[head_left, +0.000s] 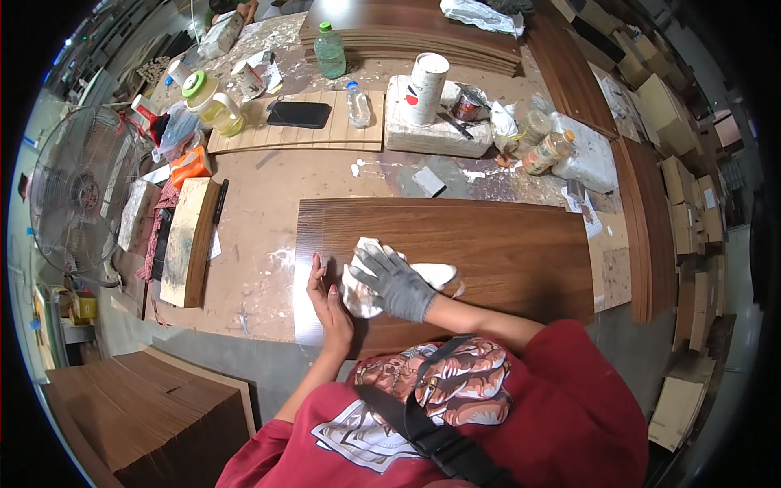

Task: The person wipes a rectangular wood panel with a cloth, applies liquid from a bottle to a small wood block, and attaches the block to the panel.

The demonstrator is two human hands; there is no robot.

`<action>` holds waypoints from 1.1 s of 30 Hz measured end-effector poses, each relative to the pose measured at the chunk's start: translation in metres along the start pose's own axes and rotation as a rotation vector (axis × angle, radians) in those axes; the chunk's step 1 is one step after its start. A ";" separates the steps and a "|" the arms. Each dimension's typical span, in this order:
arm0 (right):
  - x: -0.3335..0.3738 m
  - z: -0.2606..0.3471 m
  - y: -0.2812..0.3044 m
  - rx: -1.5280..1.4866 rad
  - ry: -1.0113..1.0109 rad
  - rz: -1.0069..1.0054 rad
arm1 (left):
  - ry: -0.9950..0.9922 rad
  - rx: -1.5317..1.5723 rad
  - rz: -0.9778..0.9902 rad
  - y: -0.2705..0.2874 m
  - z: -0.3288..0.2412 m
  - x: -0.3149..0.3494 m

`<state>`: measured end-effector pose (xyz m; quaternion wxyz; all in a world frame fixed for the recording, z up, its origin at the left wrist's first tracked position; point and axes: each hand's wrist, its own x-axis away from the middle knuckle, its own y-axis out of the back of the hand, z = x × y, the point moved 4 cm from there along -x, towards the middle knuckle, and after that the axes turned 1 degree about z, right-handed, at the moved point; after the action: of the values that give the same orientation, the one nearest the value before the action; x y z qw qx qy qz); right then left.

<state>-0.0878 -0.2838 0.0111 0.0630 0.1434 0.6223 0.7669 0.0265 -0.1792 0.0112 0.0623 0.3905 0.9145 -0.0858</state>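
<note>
A brown wood-grain board (pixel 504 252) lies flat on the worktable in front of me, with a pale glare along its left end. My right hand (pixel 399 286), in a grey glove, presses a bunched white cloth (pixel 358 297) onto the board left of its middle. Part of the cloth sticks out to the right of the glove. Bare, my left hand (pixel 329 307) rests at the left part of the board beside the cloth. Its fingers are stretched out and nothing is in them.
Behind the board stand a white paint-marked block (pixel 439 140) with a cylinder on it, a phone (pixel 298 115), a green-lidded jug (pixel 215 106) and bottles. A fan (pixel 81 191) is at left. Stacked panels (pixel 154 415) stand lower left; more boards (pixel 647 236) lie at right.
</note>
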 end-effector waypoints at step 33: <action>0.082 -0.167 -0.014 0.266 -0.781 -0.696 | 0.001 -0.978 0.372 -0.032 -0.002 0.000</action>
<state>-0.2164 -0.4145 -0.0221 0.5214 0.2098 0.6550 0.5051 0.0033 -0.2009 0.0163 0.2514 0.4717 0.7627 0.3641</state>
